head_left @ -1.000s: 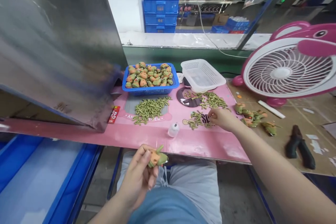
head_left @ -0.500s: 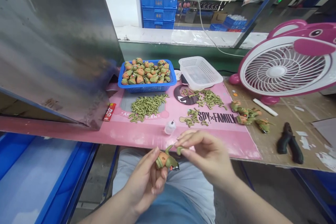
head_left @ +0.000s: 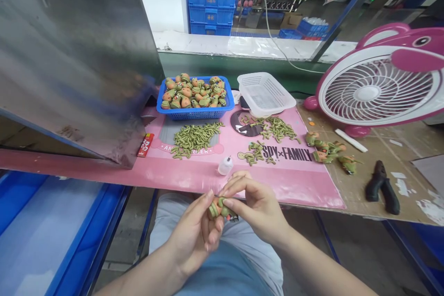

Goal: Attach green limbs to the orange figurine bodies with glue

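Note:
Above my lap, my left hand (head_left: pixel 196 229) holds a small green and orange figure (head_left: pixel 215 208) between thumb and fingers. My right hand (head_left: pixel 255 206) pinches a small curved green piece (head_left: pixel 224 201) against the figure's side; its fingertips partly cover both. A small clear bottle (head_left: pixel 225 165) with a thin tip stands just beyond my hands on the pink mat (head_left: pixel 194 177). Behind it lie a pile of small green pieces (head_left: pixel 196 138) and a looser pile (head_left: pixel 279 128) to the right. Many similar figures (head_left: pixel 194 92) fill a blue basket (head_left: pixel 194 114).
A white basket (head_left: pixel 265 95) stands behind the right pile. At the right are several figures (head_left: pixel 326 148), black-handled pliers (head_left: pixel 381 187), a white stick (head_left: pixel 351 140) and a pink fan (head_left: pixel 367 92). A red packet (head_left: pixel 145 145) lies beside a metal panel (head_left: pixel 79 55) at left.
My right hand has moved left and brought the curved green piece from beside the figure onto it. My left hand still holds the figure, and the view has shifted slightly.

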{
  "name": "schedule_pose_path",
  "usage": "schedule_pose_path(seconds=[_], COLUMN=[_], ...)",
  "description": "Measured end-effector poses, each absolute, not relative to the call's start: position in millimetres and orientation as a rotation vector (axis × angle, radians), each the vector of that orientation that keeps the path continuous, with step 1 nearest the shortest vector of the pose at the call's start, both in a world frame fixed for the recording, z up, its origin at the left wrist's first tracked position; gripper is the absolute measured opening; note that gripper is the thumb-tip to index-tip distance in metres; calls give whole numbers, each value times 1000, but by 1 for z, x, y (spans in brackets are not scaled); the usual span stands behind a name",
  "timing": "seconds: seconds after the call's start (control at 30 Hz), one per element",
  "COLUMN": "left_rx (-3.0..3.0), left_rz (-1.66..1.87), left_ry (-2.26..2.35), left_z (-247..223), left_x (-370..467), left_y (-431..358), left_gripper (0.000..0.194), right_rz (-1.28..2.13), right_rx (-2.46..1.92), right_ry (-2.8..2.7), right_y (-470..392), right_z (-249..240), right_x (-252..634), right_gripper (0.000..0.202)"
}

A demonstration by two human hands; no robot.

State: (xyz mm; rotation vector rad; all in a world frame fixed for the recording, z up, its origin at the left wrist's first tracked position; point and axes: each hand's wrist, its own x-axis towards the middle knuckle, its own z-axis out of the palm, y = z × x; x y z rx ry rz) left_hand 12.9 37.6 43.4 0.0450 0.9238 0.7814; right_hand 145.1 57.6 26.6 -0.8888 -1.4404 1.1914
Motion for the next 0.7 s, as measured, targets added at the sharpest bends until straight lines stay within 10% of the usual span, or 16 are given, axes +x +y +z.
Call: schedule_pose_path(seconds=[0.7], left_rx=[296], left_rz=[716], left_ry=[939], left_z=[32], left_x=[7], left_y=[39], left_gripper=[43], right_rz=[844], right_rx=[-938], right_ry=[-2073], right_y=[67], right_z=[32], right_x=[161], right_gripper=[14])
